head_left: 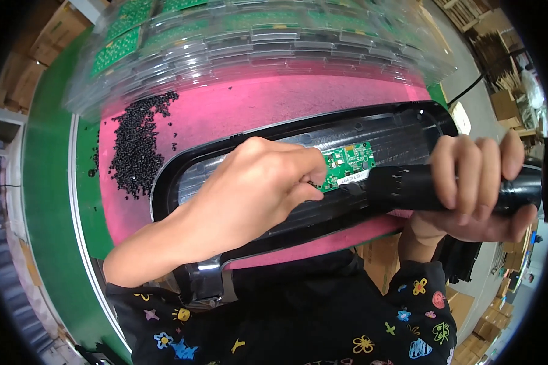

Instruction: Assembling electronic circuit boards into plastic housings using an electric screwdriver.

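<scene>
A long black plastic housing (262, 131) lies open side up on a pink mat. Inside it sits a green circuit board (345, 159) with a white label along its near edge. My left hand (268, 176) reaches over the housing, thumb and fingertips pinched together at the board's left end. What they pinch, if anything, is too small to make out. My right hand (478, 182) wraps round a black electric screwdriver (402, 187), held low over the right part of the housing. The tool's narrow front end points left, close to the board's near edge.
Loose small black screws (137, 146) form a pile on the pink mat (204, 100), left of the housing. Behind, clear plastic trays (256, 45) stacked high hold more green boards. A black bracket-like part (204, 283) stands at the near edge. Cardboard boxes (61, 30) stand beyond the green table.
</scene>
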